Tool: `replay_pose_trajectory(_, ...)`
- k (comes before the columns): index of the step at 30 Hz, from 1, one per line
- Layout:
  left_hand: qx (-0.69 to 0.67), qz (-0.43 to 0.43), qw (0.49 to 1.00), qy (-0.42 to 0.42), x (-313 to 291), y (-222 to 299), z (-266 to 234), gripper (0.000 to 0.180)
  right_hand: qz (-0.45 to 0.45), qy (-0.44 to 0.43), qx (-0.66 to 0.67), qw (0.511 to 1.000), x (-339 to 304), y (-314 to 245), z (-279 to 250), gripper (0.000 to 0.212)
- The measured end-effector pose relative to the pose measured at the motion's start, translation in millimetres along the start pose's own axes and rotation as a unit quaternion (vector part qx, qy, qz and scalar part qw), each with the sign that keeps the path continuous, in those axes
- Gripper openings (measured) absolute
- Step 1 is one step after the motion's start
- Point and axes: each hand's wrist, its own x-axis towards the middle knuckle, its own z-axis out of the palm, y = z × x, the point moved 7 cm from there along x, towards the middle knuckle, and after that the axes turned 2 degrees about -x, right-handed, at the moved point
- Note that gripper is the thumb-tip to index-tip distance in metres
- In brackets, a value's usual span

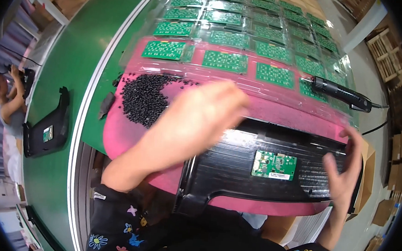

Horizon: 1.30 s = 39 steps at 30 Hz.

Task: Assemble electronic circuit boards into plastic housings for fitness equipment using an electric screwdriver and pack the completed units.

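Observation:
A long black plastic panel (pixel 225 174) lies across the pink mat in front of me, with a green circuit board (pixel 275 165) resting on its inner face. My left hand (pixel 206 114) is over the panel's far left part, blurred, its fingers curled together. Whatever they may hold is hidden. At the panel's right end is my right hand (pixel 344 175), touching the edge, thumb and fingers apart. A heap of small black parts (pixel 142 98), too small to name surely, is spread left of my left hand and partly hidden by that forearm.
Clear plastic trays with rows of green circuit boards (pixel 225 61) cover the far side. A black electric screwdriver (pixel 341 92) with a cable lies on them. At left, a green table (pixel 83 38) bears another black panel (pixel 54 127); a person (pixel 11 98) works beyond. Cardboard boxes (pixel 367 179) stand right.

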Motion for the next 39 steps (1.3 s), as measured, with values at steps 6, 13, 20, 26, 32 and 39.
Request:
replay_pose_trajectory(6, 0.135, -0.158, 0.967, -0.148, -29.2, -56.2, -27.3, 0.026, 0.138, -0.031, -0.024, 0.990, 83.5, 66.8, 9.7, 0.051)
replay_pose_trajectory(13, 0.134, -0.226, 0.947, -0.185, -29.4, -62.8, -16.6, 0.019, 0.153, -0.044, -0.108, 0.981, 120.8, 111.6, 23.6, 0.049)
replay_pose_trajectory(20, 0.175, -0.205, 0.952, -0.147, -35.1, -61.0, -17.1, 0.018, 0.068, 0.189, 0.422, 0.884, 84.6, 11.9, 17.2, 0.040)
replay_pose_trajectory(26, 0.059, -0.234, 0.967, -0.075, -10.9, -52.8, -26.8, 0.017, 0.034, 0.155, 0.457, 0.875, 54.4, -51.4, -1.9, 0.018)
replay_pose_trajectory(32, -0.270, -0.082, 0.950, -0.135, 29.8, 31.6, 8.5, 0.010, 0.143, 0.147, 0.705, 0.679, 47.5, -44.8, 20.7, 0.018)
replay_pose_trajectory(39, -0.266, 0.060, 0.958, -0.086, 41.7, 47.6, 39.2, 0.011, 0.115, 0.211, 0.748, 0.618, 38.7, -27.3, 20.3, 0.019)
